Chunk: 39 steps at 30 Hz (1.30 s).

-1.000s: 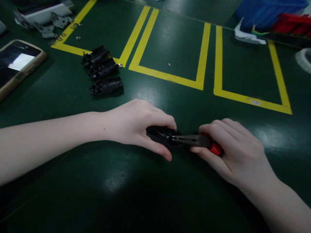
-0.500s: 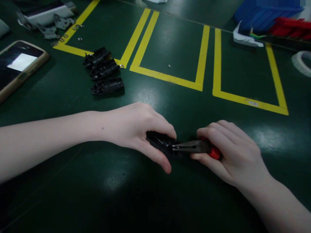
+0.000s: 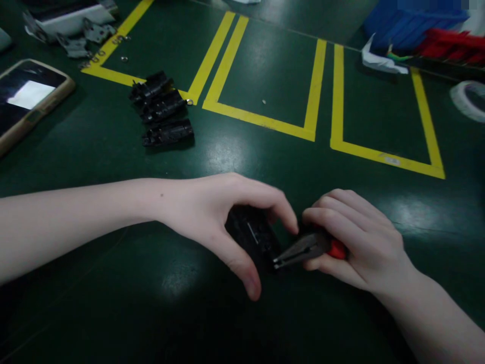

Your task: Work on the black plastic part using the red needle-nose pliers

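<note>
My left hand (image 3: 215,212) arches over a black plastic housing (image 3: 252,230) on the green table. Its thumb and forefinger are spread wide, clear of the housing's sides; the other fingers are mostly hidden behind it. My right hand (image 3: 356,237) is closed round needle-nose pliers (image 3: 308,246) with red handles. The tips of the pliers meet the near right end of the housing, where a small shiny spot shows. Whether the jaws grip anything there is too dark to tell. Several similar black housings (image 3: 168,133) lie further back on the left.
A phone (image 3: 32,101) lies at the left. Metal brackets (image 3: 76,45) and small rings (image 3: 124,59) are at the back left. Yellow tape (image 3: 261,121) marks out areas on the table. Blue bin (image 3: 413,25), red bin (image 3: 454,45) and tape roll (image 3: 470,101) stand at the right.
The housing has turned, its right end swinging toward me. The pliers' tips have moved down with that end. My left thumb and forefinger have spread further apart.
</note>
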### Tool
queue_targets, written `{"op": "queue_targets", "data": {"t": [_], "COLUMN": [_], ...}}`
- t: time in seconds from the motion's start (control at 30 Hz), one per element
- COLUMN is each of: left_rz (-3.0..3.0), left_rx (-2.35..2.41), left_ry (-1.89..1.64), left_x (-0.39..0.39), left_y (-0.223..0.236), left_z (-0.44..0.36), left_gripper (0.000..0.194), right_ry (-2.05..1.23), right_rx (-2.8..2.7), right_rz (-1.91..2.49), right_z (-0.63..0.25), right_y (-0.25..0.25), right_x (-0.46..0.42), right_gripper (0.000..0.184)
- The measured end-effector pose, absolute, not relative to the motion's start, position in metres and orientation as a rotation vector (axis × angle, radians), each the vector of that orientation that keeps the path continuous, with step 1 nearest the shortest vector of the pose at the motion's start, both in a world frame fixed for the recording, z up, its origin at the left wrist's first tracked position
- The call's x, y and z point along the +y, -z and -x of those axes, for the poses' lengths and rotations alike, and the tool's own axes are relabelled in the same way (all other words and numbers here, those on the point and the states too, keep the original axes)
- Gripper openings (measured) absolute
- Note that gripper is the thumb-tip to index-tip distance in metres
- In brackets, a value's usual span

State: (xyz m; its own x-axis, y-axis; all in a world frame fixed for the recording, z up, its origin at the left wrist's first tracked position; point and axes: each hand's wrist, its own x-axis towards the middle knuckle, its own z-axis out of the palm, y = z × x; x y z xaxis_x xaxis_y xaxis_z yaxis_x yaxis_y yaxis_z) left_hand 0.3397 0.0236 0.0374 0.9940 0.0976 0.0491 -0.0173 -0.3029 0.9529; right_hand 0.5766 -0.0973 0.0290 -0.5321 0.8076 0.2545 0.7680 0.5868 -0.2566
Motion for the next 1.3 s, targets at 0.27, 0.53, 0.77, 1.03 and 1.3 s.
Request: {"op": "queue_targets", "data": {"t": [0.27, 0.53, 0.77, 1.03, 1.3], "left_rz": [-1.946, -2.052, -2.160, -2.244, -2.438], "left_rx": [0.181, 0.086, 0.229, 0.335, 0.423], "left_ry": [-0.385, -0.336, -0.334, -0.371, -0.429], "left_x": [0.027, 0.018, 0.003, 0.002, 0.002], "left_y": [-0.034, -0.031, -0.031, -0.033, -0.033], "left_z": [-0.337, -0.340, -0.347, -0.345, -0.344], "left_gripper": [0.059, 0.091, 0.090, 0.078, 0.043], "right_ry": [-0.088, -0.002, -0.028, 0.062, 0.043], "right_rx": [-2.358, -2.403, -2.391, -2.441, -2.407], "right_rz": [1.427, 1.451, 1.460, 1.548, 1.656], "right_z": [-0.581, -0.574, -0.573, -0.570, -0.571], "right_y": [-0.030, -0.031, -0.028, -0.032, -0.032], "right_x": [-0.098, -0.098, -0.100, -0.098, -0.098], "right_gripper": [0.038, 0.035, 0.033, 0.034, 0.034]}}
